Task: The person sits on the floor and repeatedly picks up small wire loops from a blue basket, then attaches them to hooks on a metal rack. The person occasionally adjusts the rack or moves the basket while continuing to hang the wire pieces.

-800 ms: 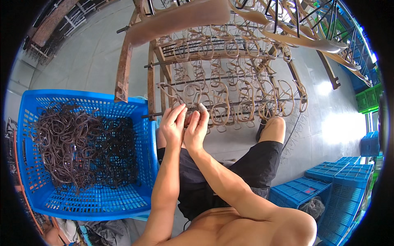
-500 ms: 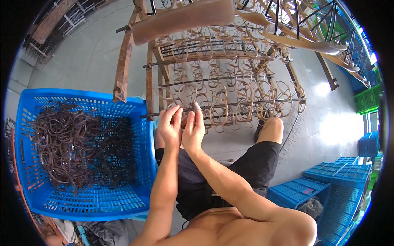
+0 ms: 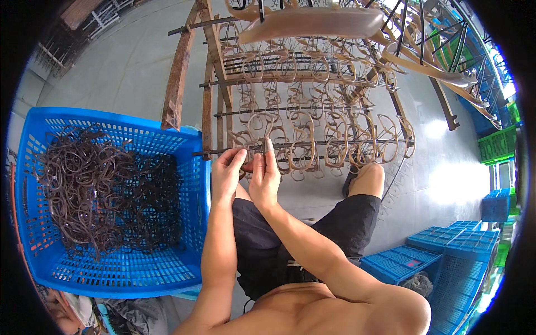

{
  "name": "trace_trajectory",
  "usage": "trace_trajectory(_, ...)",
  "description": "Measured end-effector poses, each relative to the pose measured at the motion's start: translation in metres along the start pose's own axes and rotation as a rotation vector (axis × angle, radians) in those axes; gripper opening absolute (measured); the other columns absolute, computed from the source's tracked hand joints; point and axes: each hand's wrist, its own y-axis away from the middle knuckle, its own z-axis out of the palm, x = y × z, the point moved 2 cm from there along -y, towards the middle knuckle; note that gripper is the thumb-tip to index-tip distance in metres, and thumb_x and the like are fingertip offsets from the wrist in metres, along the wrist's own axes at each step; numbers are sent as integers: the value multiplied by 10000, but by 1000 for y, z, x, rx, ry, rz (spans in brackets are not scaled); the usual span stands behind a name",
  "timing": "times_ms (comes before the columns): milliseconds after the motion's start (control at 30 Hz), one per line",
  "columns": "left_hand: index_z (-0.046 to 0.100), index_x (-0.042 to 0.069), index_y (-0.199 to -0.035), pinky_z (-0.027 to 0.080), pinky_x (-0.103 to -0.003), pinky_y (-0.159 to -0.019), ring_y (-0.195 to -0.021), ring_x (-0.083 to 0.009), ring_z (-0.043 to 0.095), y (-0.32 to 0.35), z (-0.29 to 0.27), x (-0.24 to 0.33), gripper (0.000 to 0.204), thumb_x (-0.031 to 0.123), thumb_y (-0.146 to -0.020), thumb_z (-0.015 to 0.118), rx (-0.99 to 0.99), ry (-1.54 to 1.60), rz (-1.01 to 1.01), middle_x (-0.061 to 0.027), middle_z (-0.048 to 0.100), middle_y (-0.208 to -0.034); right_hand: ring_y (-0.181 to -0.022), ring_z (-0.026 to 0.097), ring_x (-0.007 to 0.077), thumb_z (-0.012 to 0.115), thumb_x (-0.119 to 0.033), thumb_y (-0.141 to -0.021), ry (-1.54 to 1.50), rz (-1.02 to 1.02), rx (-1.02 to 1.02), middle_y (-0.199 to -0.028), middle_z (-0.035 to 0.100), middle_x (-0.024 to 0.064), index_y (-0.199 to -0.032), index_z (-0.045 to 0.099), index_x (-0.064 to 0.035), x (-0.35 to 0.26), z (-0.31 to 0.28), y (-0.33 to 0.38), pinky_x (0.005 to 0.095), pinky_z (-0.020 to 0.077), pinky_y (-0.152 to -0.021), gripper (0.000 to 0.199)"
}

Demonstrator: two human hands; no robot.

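Observation:
My left hand (image 3: 226, 174) and my right hand (image 3: 264, 178) are close together before the lowest front rod (image 3: 329, 143). The right hand is closed, thumb and fingers pinching the lower end of a thin tan loop (image 3: 260, 116) by the rod; a pale cover wraps its index fingertip. The left hand is closed too, its thumb and fingertips pressed together, but what lies in them is too small to make out. Along the rod to the right hang several similar tan looped pieces (image 3: 303, 146).
A wooden rack (image 3: 218, 50) holds tiers of rods with more tan loops. At my left a blue basket (image 3: 114, 285) contains a tangle of dark loops (image 3: 92, 190). Blue crates (image 3: 399, 259) stand at lower right. A large tan piece (image 3: 312, 25) hangs close overhead.
My view has shifted, so the overhead tan piece sits farther right and higher. Both hands stay by the rod's left part; the left hand has moved slightly away from the right.

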Motion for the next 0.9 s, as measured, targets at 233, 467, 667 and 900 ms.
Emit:
trace_trajectory(233, 644, -22, -939, 442, -209, -576, -667, -83, 553, 1, 0, -3, 204, 149, -830, 665, 42, 15, 18, -26, 620, -796, -572, 556, 112, 467, -24, -910, 98, -59, -31, -679, 581, 85, -1360, 325, -4, 4, -1, -3, 257, 472, -548, 473)
trace_trajectory(467, 634, -37, -942, 448, -208, -597, -696, -87, 546, 7, 6, 1, 207, 145, -844, 649, 91, -146, 126, -34, 607, -794, -559, 541, 109, 465, -60, -918, 130, -34, -69, -635, 564, 60, -1346, 365, -22, 2, -9, -5, 249, 459, -534, 441)
trace_trajectory(667, 630, -22, -930, 427, -208, -587, -678, -77, 527, 9, 7, -5, 184, 145, -853, 635, 133, -45, 142, -27, 608, -801, -543, 509, 100, 455, -76, -927, 100, -38, -121, -624, 556, 49, -1346, 383, -49, 2, -10, -6, 259, 438, -504, 426)
trace_trajectory(900, 619, 1, -857, 407, -198, -540, -647, -56, 500, 10, 12, -6, 148, 148, -853, 636, 186, -44, 148, -7, 571, -753, -549, 506, 114, 449, -69, -925, 145, -28, -188, -626, 541, 81, -1337, 390, -34, -6, -16, -11, 261, 456, -530, 418)
